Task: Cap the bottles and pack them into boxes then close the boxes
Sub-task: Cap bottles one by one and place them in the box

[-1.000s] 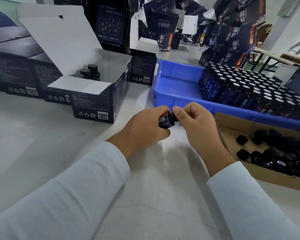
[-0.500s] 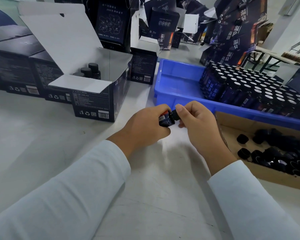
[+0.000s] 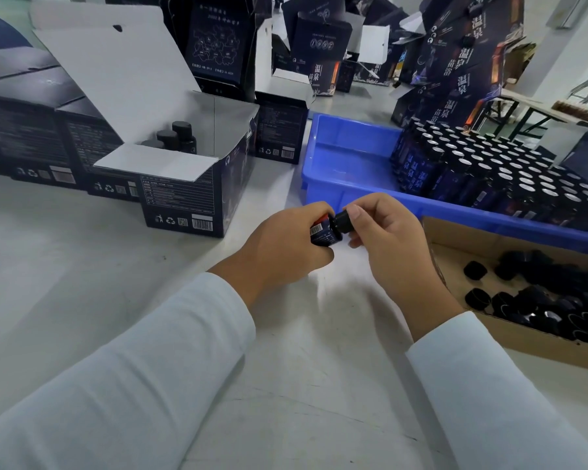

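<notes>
Left hand grip: curled round the bottle, held above the counter, just in front of the blue tray. Right hand grip: fingertips pinching the black cap at the bottle neck. Open box left of the tray holds capped bottles

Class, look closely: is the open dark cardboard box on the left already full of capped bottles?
No: the open dark cardboard box shows only three capped bottles in its back corner, the rest of its inside bare.
</notes>
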